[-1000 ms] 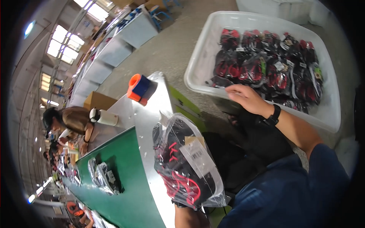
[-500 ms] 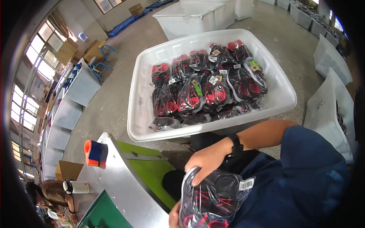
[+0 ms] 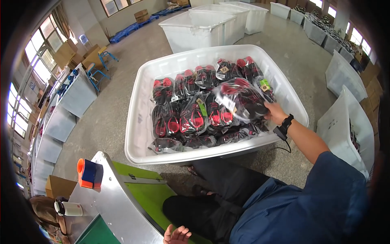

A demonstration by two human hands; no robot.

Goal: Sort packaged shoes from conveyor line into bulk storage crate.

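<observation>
My right hand (image 3: pixel 277 114), with a black band on the wrist, grips the near right end of a bagged pair of shoes (image 3: pixel 243 97). The shoes are black and red, in clear plastic with a white label, slightly blurred. They are over the right part of a large white bin (image 3: pixel 136 118), above other bagged shoes (image 3: pixel 193 118); whether they touch those is hard to tell. Rows of similar black and red pairs fill much of the bin. My left hand (image 3: pixel 177 235) is at the lower edge beside the metal table, fingers loosely spread, holding nothing.
A metal table (image 3: pixel 126 211) with a green panel stands at lower left, carrying an orange and blue tape-like holder (image 3: pixel 89 174) and a white bottle (image 3: pixel 70 208). A person (image 3: pixel 46 211) sits beyond it. More white bins (image 3: pixel 195 36) stand behind, left and right.
My right hand has carried the bagged shoes from my lap up and forward over the bin. The left hand has let go of them and moved left. The view has shifted slightly.
</observation>
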